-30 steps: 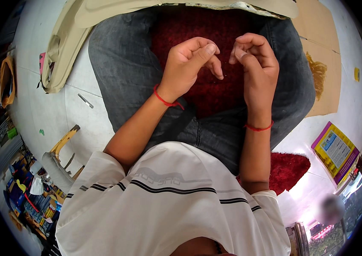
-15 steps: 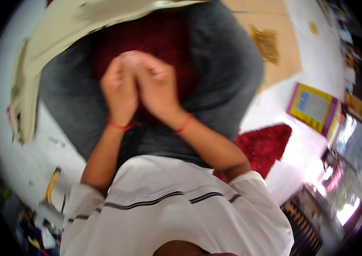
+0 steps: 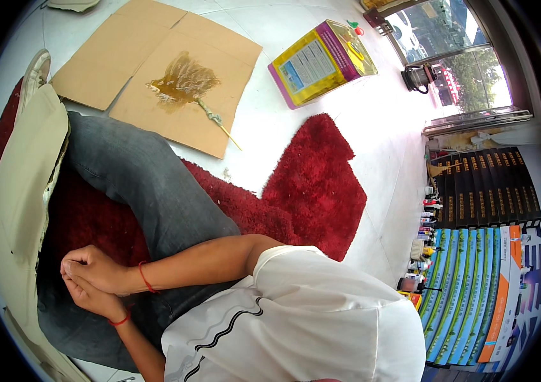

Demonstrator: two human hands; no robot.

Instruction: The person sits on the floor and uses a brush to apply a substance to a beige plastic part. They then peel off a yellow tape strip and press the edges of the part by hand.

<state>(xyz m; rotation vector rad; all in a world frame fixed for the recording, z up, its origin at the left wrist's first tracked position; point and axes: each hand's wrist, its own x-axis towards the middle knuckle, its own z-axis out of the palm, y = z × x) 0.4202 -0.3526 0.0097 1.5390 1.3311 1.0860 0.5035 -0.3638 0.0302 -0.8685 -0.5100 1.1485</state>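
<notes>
The right hand (image 3: 95, 267) lies curled on top of the left hand (image 3: 89, 296), palms pressed together low at the left of the view; whether anything sits between them cannot be told. Each wrist wears a thin red string bracelet (image 3: 145, 277). The hands rest over the grey denim trousers (image 3: 149, 191) of the person's folded legs, just beside a long beige leather-like sheet (image 3: 22, 184) that curves along the left edge. Under the legs lies a deep red shaggy rug (image 3: 315, 184), its jagged cut edge running out onto the white tiled floor (image 3: 372, 121), which offers open room to the right. Farther out, a flat brown cardboard sheet (image 3: 156, 70) carries an amber glue smear with a thin stick (image 3: 219, 124). A yellow and purple rectangular tin (image 3: 321, 60) lies beyond it.
</notes>
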